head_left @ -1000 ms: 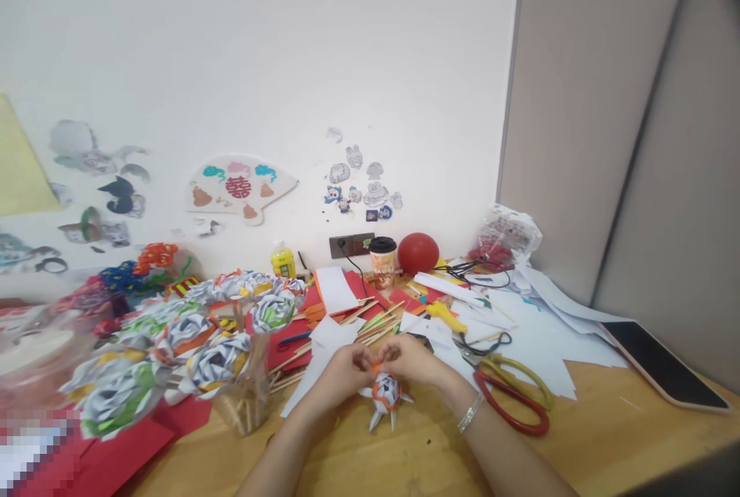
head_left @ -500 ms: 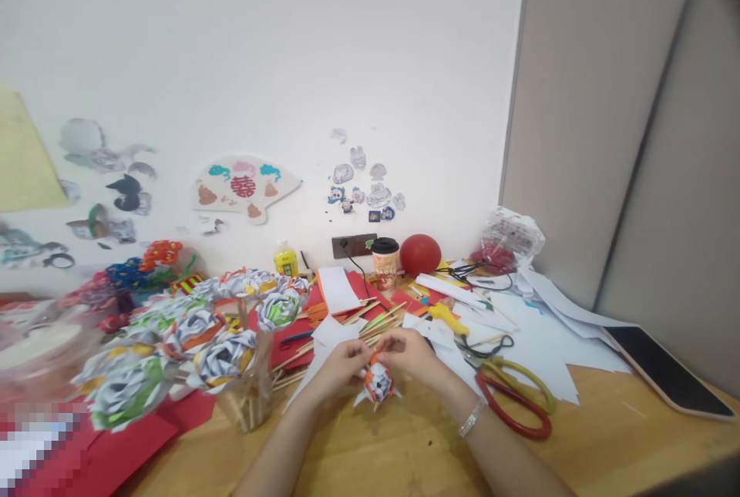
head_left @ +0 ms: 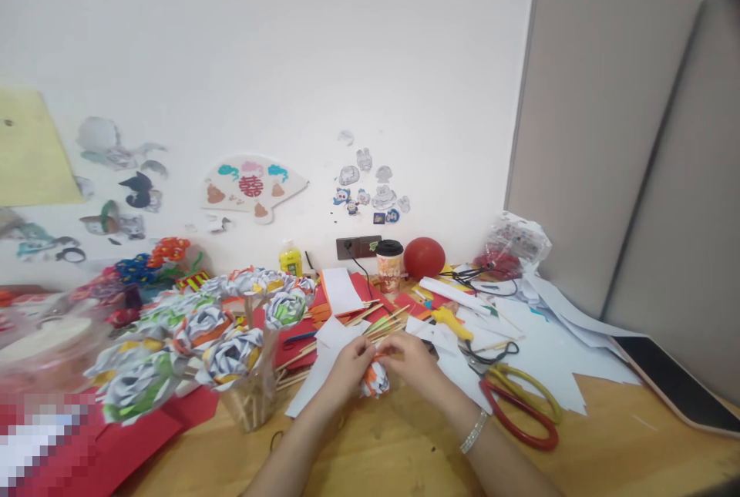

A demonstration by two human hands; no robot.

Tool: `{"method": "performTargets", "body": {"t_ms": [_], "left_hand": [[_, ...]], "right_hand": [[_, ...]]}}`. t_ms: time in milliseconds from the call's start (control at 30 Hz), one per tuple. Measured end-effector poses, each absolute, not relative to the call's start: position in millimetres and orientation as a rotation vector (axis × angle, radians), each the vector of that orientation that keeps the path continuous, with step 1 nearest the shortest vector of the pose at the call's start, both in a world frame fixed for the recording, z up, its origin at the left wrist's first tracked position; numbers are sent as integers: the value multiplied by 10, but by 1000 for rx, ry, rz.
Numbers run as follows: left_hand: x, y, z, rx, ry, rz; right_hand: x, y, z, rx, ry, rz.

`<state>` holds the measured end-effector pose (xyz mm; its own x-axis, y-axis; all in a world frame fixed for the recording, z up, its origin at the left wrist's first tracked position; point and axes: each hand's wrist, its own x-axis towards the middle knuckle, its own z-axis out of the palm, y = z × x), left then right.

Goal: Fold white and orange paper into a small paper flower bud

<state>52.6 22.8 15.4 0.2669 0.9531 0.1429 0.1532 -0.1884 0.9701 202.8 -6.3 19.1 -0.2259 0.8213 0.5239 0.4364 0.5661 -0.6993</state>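
A small white and orange paper flower (head_left: 375, 380) is held between my two hands, just above the wooden table (head_left: 381, 451). My left hand (head_left: 354, 366) grips its left side with the fingers closed. On the other side, my right hand (head_left: 408, 358) pinches the orange paper at its edge. My fingers cover part of the flower. Left of my hands, several finished-looking paper flowers (head_left: 230, 357) in white, green, orange and yellow stand in a clear cup (head_left: 251, 404).
Scissors with red and yellow handles (head_left: 520, 408) lie right of my right arm. Behind my hands are wooden sticks (head_left: 375, 324), a yellow glue gun (head_left: 452, 322), paper sheets (head_left: 543, 350), a paper cup (head_left: 389, 266) and a red balloon (head_left: 424, 258). A tablet (head_left: 676, 381) lies far right.
The flower has tilted and turned between my hands, so its spiral front shows less. My view has shifted slightly left.
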Motion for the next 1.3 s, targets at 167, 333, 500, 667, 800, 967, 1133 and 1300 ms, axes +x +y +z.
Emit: {"method": "performTargets", "body": {"t_ms": [167,333,500,667,800,967,1133,1300], "left_hand": [[552,229,122,1622,1105,1097],[549,218,154,1652,1174,1152],[526,206,204,1666,1243,1220],[511,197,246,1694,1237,1272],[514,188,258,1713,1202,1297],[508,162,277,1695,1231,1364],[508,148,309,1724,1218,1384],[493,125,329,1749,1207,1383]], "right_hand": [[2023,-62,164,-974,-1984,278],[2014,-122,222,-925,-2044,234],[2011,-176,259,-889,-2093,217],[1992,-279,336,-894,-2108,168],[1931,-328,352,-974,-2009,228],[1903,-293,279,-858,-2102,162],[1876,-284,265,-838,-2076,5],[1839,-317,268,-869,-1987,30]]}}
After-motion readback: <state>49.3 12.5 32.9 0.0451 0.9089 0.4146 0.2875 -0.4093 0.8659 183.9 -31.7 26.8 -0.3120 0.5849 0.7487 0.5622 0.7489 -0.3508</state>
